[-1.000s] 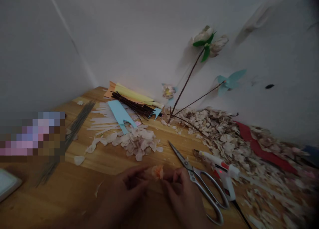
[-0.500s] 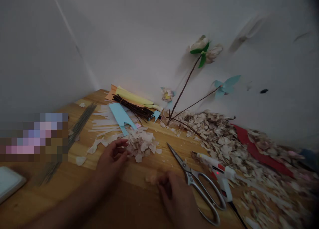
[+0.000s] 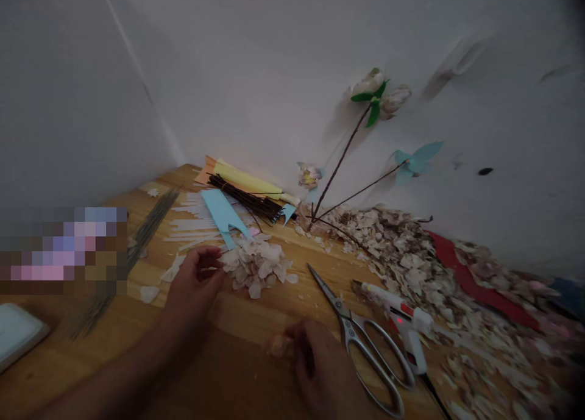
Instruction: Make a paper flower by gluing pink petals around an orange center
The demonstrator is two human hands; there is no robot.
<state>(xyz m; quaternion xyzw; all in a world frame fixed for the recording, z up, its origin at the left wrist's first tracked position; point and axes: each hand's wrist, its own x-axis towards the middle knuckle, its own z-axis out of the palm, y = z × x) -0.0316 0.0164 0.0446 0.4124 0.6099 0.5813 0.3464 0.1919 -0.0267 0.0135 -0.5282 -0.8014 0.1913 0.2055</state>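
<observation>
A loose heap of pale petals lies on the wooden table in front of me. Just left of the heap, my left hand is open, with thumb and fingers curved apart and nothing visible between them. My right hand is lower and further right, its fingers pinched at the edge of a pale orange-pink petal. Part of that petal is hidden behind the fingertips and it looks slightly blurred. Large scissors rest beside my right hand, their blades pointing away from me.
To the right are a glue gun with a red light, a mound of dried petals and a red strip. Behind stand stemmed flowers, dark twigs and blue paper. Thin wires lie left.
My left hand has drawn back slightly leftward from the petal heap. My right hand stays low beside the scissors, and the petal at its fingertips shows more clearly.
</observation>
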